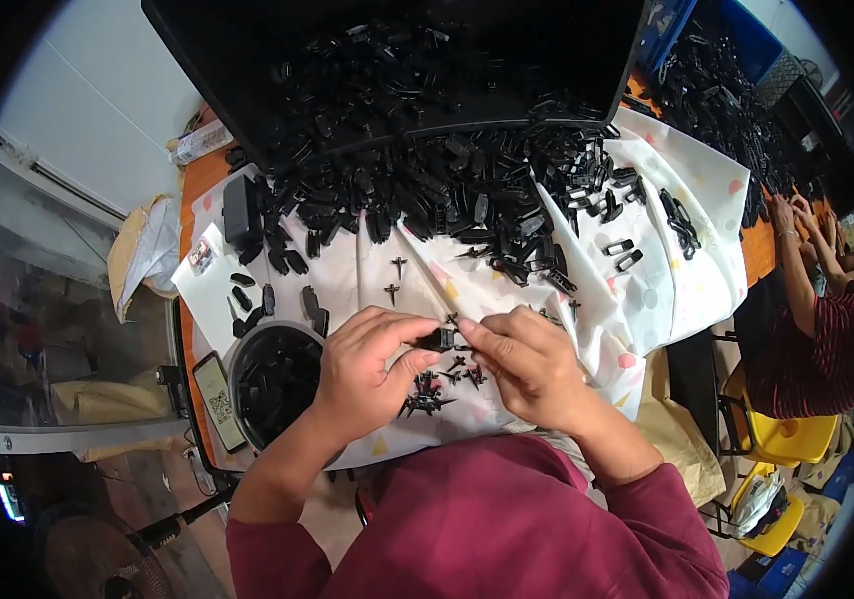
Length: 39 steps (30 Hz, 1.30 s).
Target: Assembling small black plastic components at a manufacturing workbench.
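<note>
My left hand (375, 361) is closed on a small black plastic part (440, 339), pinched between thumb and fingers. From the other side my right hand (527, 364) meets it, thumb and forefinger pressed together at the part's right end; what they grip there is too small to make out. Just below both hands lies a little heap of small black cross-shaped pieces (427, 397) on the white patterned cloth (362, 265). Two similar pieces (393, 292) lie apart, farther up the cloth. Left of my left hand stands a round dark tub (239, 374) with black parts inside.
A big black bin (197, 60) lies tipped at the back, black parts spilling from it in a wide pile (417, 185). A phone (217, 399) rests by the tub. At right, another person's arms (796, 260) work beside more parts and a yellow chair (791, 439). A fan (102, 559) stands lower left.
</note>
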Available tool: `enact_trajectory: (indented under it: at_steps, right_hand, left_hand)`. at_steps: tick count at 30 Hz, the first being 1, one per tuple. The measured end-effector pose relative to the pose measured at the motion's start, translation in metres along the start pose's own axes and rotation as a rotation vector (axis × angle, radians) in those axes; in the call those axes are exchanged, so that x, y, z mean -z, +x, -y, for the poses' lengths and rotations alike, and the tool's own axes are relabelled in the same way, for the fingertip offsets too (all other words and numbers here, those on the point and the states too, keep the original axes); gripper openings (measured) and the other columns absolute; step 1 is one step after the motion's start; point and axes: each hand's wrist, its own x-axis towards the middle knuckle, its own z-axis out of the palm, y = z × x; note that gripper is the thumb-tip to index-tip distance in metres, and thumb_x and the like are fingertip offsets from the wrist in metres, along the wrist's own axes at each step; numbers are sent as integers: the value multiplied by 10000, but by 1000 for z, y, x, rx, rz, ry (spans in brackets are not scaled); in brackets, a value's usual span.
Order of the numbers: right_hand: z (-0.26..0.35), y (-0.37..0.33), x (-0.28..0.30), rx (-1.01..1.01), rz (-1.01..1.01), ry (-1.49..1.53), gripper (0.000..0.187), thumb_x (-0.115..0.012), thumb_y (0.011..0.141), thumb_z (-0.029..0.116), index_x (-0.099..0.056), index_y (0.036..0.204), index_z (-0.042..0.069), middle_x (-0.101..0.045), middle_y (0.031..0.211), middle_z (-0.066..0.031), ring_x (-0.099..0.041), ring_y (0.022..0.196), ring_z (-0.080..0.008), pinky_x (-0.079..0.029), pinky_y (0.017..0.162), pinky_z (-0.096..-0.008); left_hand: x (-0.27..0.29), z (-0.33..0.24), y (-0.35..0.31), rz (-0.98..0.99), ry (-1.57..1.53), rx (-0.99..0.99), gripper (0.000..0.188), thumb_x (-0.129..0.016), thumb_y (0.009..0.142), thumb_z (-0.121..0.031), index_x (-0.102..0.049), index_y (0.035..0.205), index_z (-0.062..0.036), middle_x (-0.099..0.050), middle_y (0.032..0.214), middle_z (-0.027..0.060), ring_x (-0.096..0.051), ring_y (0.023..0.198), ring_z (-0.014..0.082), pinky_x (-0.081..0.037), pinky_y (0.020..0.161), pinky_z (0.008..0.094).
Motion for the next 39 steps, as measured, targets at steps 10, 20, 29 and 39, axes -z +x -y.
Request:
enact_trajectory:
  at_steps: [10,20,29,39]
  right_hand:
    - [7,-12,-25,-151,-119,-21,397,-651,684,-11,-555,1068,14,-575,849,-106,-548,675,-186,-439,530,-254]
    - [-23,0,-43,-434,280,404,239,-673,730,138,-584,895,-11,-615,830,-113,-591,687,-157,-469,575,-267]
    - [-101,-18,-18,-491,228,-759,142,-588,657,125,-530,738,23,-549,739,-134,-548,748,-290,-459,605,-392]
    - [-71,-6,-3,-1031,-77,772,395,-600,754,5,-490,1126,81,-578,813,-12,-528,721,-80,-417,585,-209]
  left_hand:
    - [-47,0,-18,-224,-1147,666,242,-550,818,-48,-523,1047,23,-583,988,95,-567,877,153,-474,766,287]
    - [-17,24,-47,-306,-1095,654,167,-510,847,-91,-522,982,6,-587,947,106,-549,885,153,-428,812,279]
    - [63,122,-12,85,799,613,190,-541,751,-202,-628,816,-47,-593,796,103,-586,742,291,-466,642,368]
    - [30,127,18,294,555,710,243,-660,669,-191,-602,837,-25,-624,777,129,-609,720,257,-469,668,351]
